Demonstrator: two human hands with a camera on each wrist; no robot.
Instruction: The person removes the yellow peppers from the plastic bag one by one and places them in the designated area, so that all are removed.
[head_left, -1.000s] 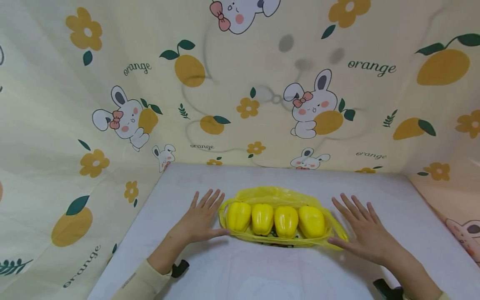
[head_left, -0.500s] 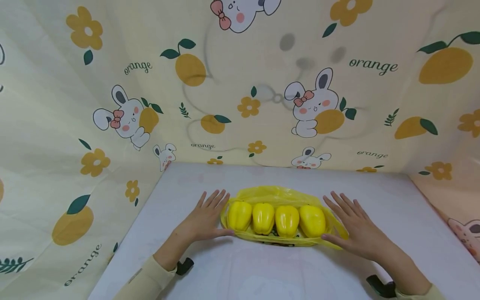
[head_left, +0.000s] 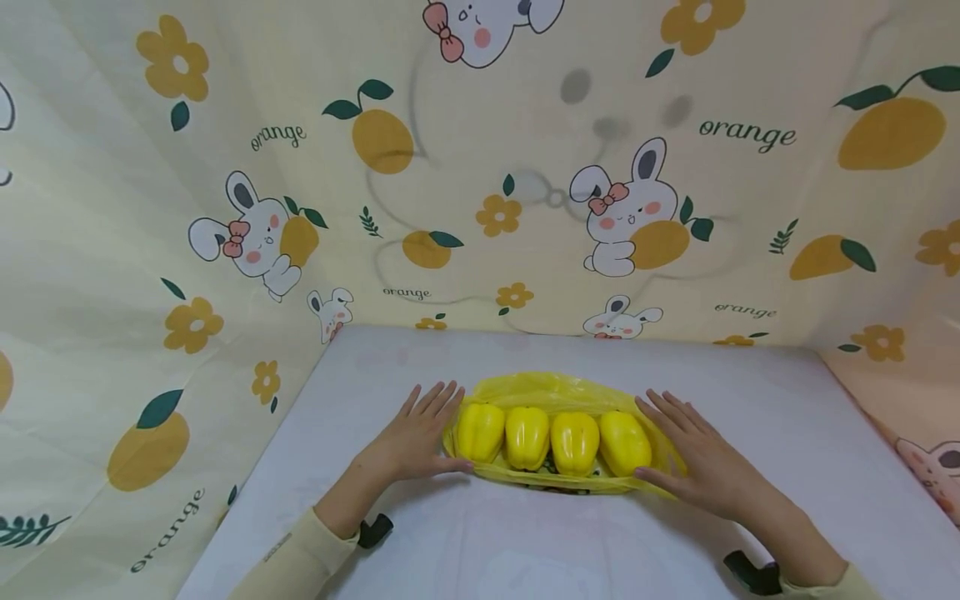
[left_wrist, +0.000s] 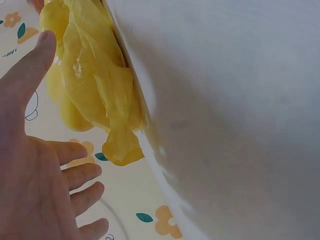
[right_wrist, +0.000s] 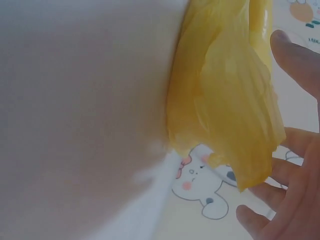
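Note:
Several glossy yellow bell peppers point(head_left: 575, 444) sit in a row in the opened mouth of a thin yellow plastic bag point(head_left: 551, 385). At the bag's left end is my left hand point(head_left: 420, 440), fingers straight and spread, its thumb overlapping the rim in the head view. My right hand point(head_left: 701, 462) stands at the other end, also spread, and covers part of the bag's loose handle. From the left wrist, the bag's crumpled end point(left_wrist: 120, 145) shows beyond the palm. In the right wrist view, its loose plastic point(right_wrist: 235, 100) hangs close by the fingers. Neither hand grips anything.
The bag lies on a white tabletop point(head_left: 510, 550). A cream cloth point(head_left: 450, 183) printed with rabbits and oranges hangs behind and along both sides. Small black mounts point(head_left: 752, 573) show under both wrists.
Both hands have moved inward, the left one rightward and the right one leftward, closing on the bag's ends. The peppers stay in place.

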